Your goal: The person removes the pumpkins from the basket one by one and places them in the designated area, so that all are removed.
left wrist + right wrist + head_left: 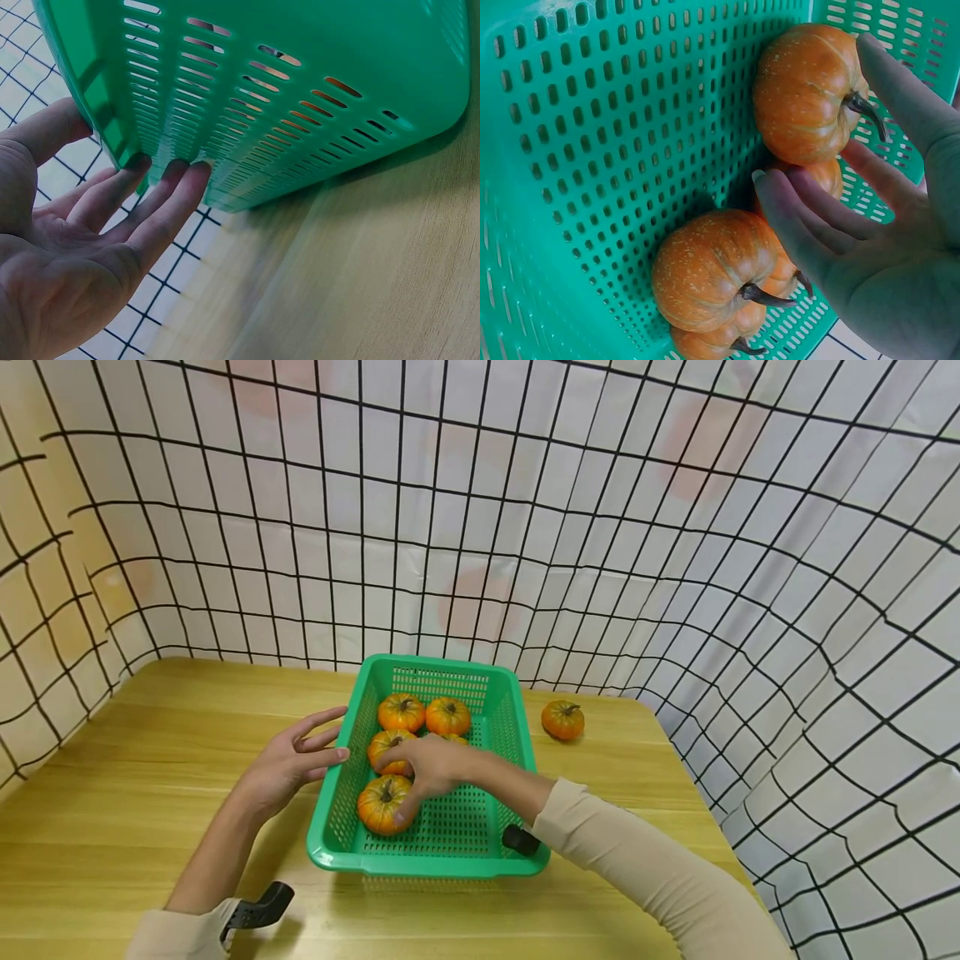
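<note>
The green perforated plastic basket (pixel 429 866) has the relaxed left hand (pixel 288 764) touching its left wall. Inside, at near left, the right hand (pixel 438 764) straddles a ribbed orange pumpkin (pixel 384 806), unclasped; a careless brush could roll it into the pumpkin behind (pixel 385 744).

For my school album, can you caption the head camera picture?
Left grip touching the green basket, right grip among its pumpkins, one pumpkin outside.

A green slotted basket (pixel 502 187) holds 5 orange pumpkins (pixel 712 270), clustered from 1 to 6 o'clock; the right hand (pixel 896 262), at 4 o'clock, has spread fingers, its thumb beside the 1 o'clock pumpkin.
</note>
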A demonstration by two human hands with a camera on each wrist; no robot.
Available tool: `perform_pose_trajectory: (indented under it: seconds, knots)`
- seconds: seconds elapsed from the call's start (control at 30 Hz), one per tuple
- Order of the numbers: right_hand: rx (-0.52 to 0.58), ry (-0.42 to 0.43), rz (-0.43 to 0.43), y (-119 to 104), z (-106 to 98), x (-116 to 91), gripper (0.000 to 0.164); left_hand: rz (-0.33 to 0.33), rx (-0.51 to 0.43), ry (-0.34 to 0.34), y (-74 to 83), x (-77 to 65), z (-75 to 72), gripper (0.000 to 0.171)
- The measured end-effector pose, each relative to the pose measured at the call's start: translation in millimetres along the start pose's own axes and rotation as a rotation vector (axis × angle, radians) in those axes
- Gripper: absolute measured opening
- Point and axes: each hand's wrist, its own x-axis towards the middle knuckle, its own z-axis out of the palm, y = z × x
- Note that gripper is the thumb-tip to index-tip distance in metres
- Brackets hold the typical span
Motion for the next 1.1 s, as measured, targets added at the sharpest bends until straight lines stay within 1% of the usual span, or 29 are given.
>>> perform_pose_trajectory:
  seconds: [0.23,0.67,1.1]
  knots:
    - [0.012,-0.009,0.021,0.6,5.0,0.2,0.077,0.000,-0.003,0.005,-0.8,0.5,0.1,0.077]
    - [-0.021,-0.017,0.015,0.0,10.1,4.4,0.078,-0.010,0.011,0.002,-0.6,0.7,-0.2,0.076]
    - [-0.024,-0.009,0.020,-1.6,13.5,6.5,0.078,0.008,-0.008,-0.010,-0.6,0.5,0.4,0.076]
